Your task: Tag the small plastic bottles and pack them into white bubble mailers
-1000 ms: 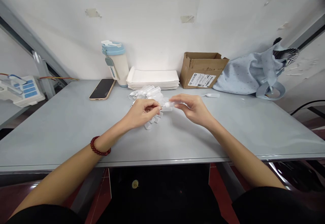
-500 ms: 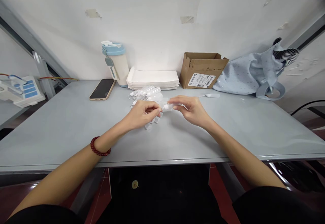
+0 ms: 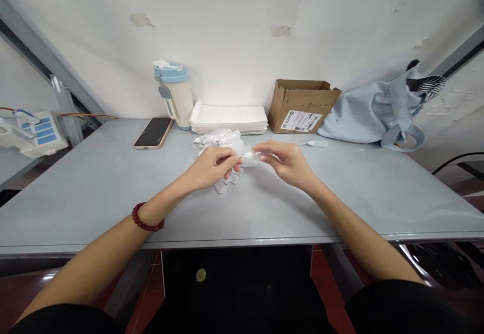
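Our left hand [image 3: 214, 167] reaches in at the near left of the pile of clear tubes [image 3: 227, 140], thumb laid against curled fingers; we cannot tell whether it grips anything. Our right hand [image 3: 289, 160] arches in from the pile's right, pinching one clear tube [image 3: 251, 155], its white end leftward, at the pile's right edge. We count one phone [image 3: 153, 132] and one cup [image 3: 179, 99] left of the pile, one paper stack [image 3: 229, 117] behind, and one box [image 3: 298, 99], one loose tube [image 3: 318, 143] and one bag [image 3: 359, 112] rightward.
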The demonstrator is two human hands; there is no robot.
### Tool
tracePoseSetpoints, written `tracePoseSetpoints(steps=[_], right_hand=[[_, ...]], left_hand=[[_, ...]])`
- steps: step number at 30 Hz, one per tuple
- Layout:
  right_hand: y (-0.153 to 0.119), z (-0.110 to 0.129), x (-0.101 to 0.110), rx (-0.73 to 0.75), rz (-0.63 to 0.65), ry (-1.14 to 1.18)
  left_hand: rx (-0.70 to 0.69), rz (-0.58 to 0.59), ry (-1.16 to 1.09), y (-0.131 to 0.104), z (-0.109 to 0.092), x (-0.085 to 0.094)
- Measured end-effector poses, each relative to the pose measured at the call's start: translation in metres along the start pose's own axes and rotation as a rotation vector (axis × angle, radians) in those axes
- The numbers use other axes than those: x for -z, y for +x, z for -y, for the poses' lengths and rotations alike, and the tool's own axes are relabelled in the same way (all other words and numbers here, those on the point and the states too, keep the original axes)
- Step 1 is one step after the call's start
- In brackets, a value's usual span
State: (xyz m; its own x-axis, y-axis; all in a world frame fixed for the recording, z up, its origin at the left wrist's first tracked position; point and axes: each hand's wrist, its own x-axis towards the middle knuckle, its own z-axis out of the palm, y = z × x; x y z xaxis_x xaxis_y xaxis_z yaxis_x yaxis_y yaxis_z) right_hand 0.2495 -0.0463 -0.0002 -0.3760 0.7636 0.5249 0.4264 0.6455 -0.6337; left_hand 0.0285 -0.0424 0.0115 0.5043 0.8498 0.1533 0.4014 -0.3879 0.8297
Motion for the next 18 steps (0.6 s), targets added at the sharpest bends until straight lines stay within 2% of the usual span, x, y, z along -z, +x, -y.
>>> tracePoseSetpoints(steps=[13,18], right_hand=[[-0.0025,-0.0009,-0.001,-0.041,0.032,0.04],[-0.0013,0.0008,0.0023,-0.071,0.016,0.066]], left_hand=[[-0.039,0.102,-0.007,-0.0015,0.0021,-0.0008],[-0.058,0.116,-0.14,0.0,0.0042,0.0001]])
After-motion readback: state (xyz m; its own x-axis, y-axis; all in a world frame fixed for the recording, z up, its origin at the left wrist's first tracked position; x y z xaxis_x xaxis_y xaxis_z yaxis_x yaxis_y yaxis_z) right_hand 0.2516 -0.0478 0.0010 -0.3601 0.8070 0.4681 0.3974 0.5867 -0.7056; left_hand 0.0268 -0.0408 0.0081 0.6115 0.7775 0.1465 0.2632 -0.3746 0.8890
